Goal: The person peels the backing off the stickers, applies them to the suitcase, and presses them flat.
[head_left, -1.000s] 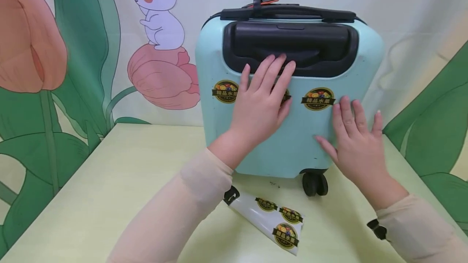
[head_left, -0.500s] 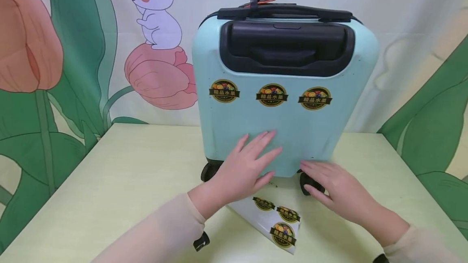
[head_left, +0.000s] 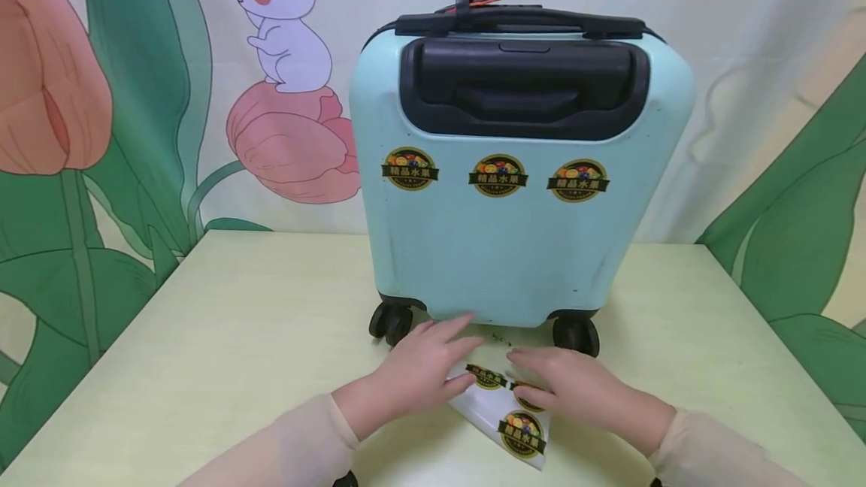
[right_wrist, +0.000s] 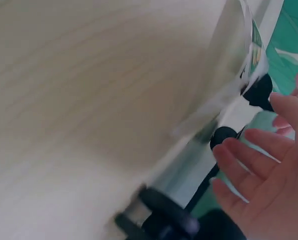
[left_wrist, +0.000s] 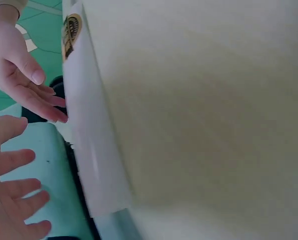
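A pale turquoise suitcase [head_left: 487, 254] stands upright on its wheels, with three round black-and-gold fruit stickers [head_left: 498, 176] in a row on its front. On the table before it lies a curled white sticker sheet [head_left: 483, 406] bearing similar stickers [head_left: 522, 434]. My left hand [head_left: 421, 368], fingers spread, is over the sheet's left end. At the sheet's right side hovers my right hand [head_left: 585, 391], fingers extended, covering part of one sticker. In the left wrist view, the left hand [left_wrist: 14, 185] holds nothing. The right wrist view shows the right hand [right_wrist: 263, 175] relaxed, apart from the sheet [right_wrist: 256, 55].
Black wheels [head_left: 576, 333] carry the suitcase near the middle of the pale yellow table [head_left: 271, 307]. A black carry handle [head_left: 521, 22] runs along its top. Behind hangs a curtain [head_left: 744, 36] printed with a rabbit, tulips and leaves.
Both hands have come down from the suitcase's front to the sticker sheet, the right one also moving left. The middle sticker, partly covered earlier, is now in full view.
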Action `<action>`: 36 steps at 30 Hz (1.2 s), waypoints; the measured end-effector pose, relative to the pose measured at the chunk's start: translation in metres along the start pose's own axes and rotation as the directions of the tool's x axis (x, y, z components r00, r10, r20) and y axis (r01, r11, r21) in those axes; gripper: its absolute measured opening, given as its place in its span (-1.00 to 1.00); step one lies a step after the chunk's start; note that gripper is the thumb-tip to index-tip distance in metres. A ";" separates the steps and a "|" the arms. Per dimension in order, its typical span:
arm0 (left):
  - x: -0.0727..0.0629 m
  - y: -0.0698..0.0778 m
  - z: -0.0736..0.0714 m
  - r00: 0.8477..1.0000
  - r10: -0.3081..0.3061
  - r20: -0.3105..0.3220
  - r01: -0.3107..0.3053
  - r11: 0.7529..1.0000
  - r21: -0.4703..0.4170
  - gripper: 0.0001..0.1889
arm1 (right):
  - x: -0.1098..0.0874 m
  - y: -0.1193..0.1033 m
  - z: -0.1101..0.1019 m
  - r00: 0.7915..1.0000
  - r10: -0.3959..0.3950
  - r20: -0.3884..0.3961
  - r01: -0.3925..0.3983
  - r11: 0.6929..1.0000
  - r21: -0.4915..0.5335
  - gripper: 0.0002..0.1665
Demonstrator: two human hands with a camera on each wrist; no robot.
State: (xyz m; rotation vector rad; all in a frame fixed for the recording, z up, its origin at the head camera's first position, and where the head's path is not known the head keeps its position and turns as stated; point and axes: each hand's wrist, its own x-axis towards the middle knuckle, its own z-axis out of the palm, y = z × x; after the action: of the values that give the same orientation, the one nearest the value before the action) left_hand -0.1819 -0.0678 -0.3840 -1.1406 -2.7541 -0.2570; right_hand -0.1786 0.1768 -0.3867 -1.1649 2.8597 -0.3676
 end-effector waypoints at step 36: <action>-0.005 -0.013 0.019 0.902 -0.202 0.381 0.427 0.547 -0.720 -0.86 | 0.014 -0.014 0.009 0.970 -0.134 -0.205 0.136 0.991 -0.002 -0.42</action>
State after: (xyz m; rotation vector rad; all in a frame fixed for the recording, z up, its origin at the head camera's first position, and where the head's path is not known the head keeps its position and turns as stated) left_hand -0.1887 -0.0763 -0.4045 -0.7766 -3.1216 -1.6506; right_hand -0.1782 0.1551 -0.3917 -1.4018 2.9500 -0.5396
